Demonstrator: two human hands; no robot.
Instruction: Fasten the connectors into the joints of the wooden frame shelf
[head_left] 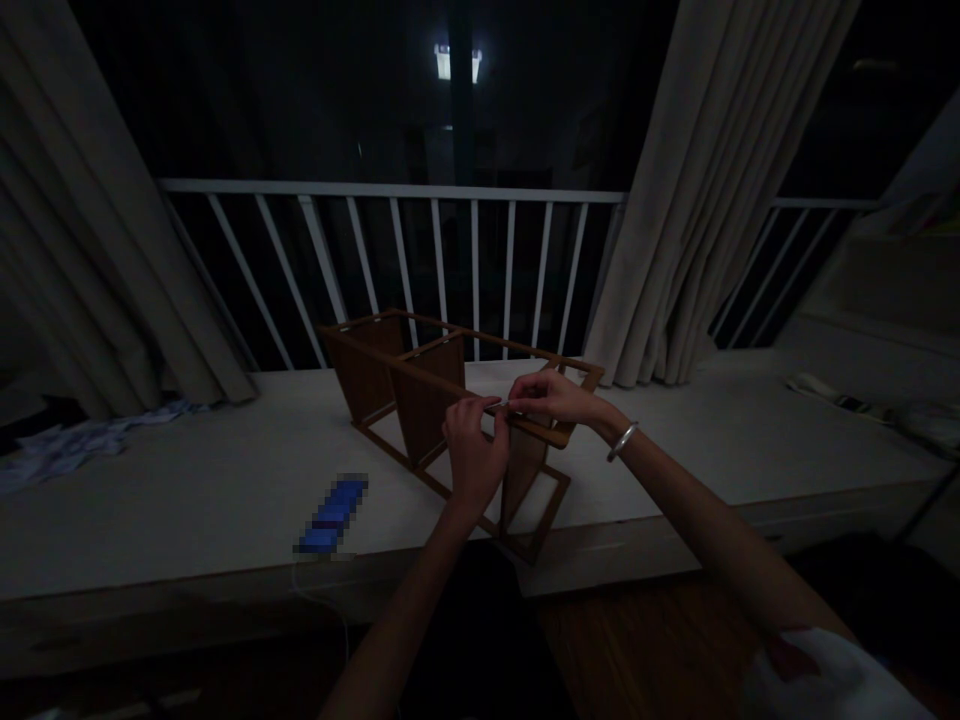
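A brown wooden shelf rack (pixel 431 405) lies on its side on the white window ledge (pixel 247 470), its panels standing across the frame. My left hand (pixel 476 450) is closed at the upper front rail, fingers over the top and thumb on the near side. Just to the right, my right hand (pixel 551 397) pinches at the same spot on the rail, its fingertips almost meeting those of the left. A tiny pale thing shows between the fingertips, too small and dark to name. A silver bangle (pixel 622 441) circles my right wrist.
A blurred-out blue phone-like object (pixel 330 515) with a white cable lies left of the rack. Behind stands a white railing (pixel 397 190) before dark glass. Curtains (pixel 682 190) hang on both sides. Crumpled cloth (pixel 82 440) lies at far left. The ledge's front edge drops to a wooden floor (pixel 637 640).
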